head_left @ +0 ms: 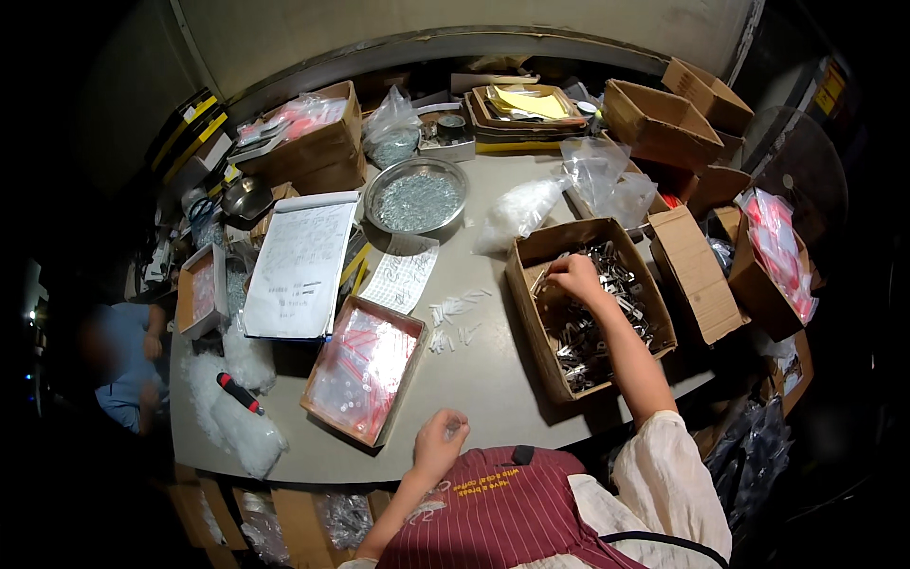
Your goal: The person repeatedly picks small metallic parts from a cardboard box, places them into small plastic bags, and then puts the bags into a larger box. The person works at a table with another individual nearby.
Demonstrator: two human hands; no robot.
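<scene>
My right hand (574,278) reaches into a cardboard box (527,327) at the right of the table. Its fingers are pinched together near the box's left wall; what they hold is hidden. Small shiny metal parts (580,356) lie heaped in that box. Close to my body, my left hand (440,446) is closed at the table's front edge, with something small and glossy in its fingers that I cannot make out. Left of it stands a shallow carton (406,386) of transparent bags (358,368) with red edges. Several small white strips (457,308) are scattered between the two boxes.
A metal bowl (462,201) of small silvery pieces stands behind. A clipboard with papers (301,256) leans at the left. Near the left edge lie a red-and-black tool (239,393) and white plastic bags (232,431). More cartons (697,270) crowd the right. Another person (128,360) is at far left.
</scene>
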